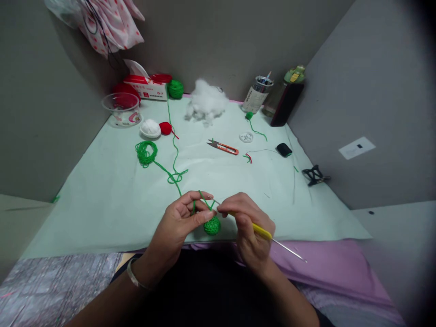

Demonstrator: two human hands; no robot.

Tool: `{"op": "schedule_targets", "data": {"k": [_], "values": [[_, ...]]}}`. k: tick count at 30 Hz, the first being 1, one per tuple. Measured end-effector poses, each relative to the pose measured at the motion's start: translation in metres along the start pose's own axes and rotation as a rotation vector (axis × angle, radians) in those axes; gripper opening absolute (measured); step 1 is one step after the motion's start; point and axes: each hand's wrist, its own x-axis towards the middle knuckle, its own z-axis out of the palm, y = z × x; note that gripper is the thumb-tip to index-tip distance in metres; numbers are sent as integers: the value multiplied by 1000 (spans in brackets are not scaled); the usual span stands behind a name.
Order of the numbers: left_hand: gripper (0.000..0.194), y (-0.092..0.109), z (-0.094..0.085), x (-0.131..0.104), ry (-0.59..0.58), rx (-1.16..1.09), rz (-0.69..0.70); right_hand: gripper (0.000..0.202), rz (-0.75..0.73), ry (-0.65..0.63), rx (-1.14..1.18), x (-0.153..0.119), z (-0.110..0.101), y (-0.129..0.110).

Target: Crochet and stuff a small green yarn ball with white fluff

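Note:
Between thumb and fingers, my left hand [182,215] pinches the top of a small round green crochet piece [212,226]. Green yarn [205,200] runs over the raised index finger of that hand and down to the piece. My right hand [251,225] is closed round the yellow grip of a crochet hook [261,231], whose thin metal tip points left, close to the yarn and the left fingertips. The hook's other metal end sticks out below the right hand. Whether the tip is inside a loop is too small to tell.
A loose green yarn coil [146,153] lies left, its strand leading to my left hand. Orange thread snips [223,147] rest mid-table. Behind are white stuffing [206,101], a green yarn ball [175,89], a plastic tub [121,110], a pen holder [256,94] and a bottle [275,97].

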Motion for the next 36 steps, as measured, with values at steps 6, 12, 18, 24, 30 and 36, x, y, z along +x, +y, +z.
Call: {"op": "schedule_targets", "data": {"k": [6, 12, 18, 24, 30, 36], "values": [[37, -1, -2, 0, -6, -37, -22, 19, 170, 38, 237, 5, 2, 1], [40, 0, -3, 2, -3, -43, -19, 9, 333, 34, 356, 8, 3, -1], [75, 7, 0, 0, 51, 14, 2, 6, 331, 37, 327, 9, 1, 3], [109, 13, -1, 1, -27, 4, -23, 6, 162, -34, 168, 8, 2, 0], [111, 10, 3, 3, -56, -94, -42, 45, -372, 78, -495, -12, 12, 6], [106, 11, 4, -1, -87, -114, -131, 28, -103, 43, -21, -11, 14, 8]]}}
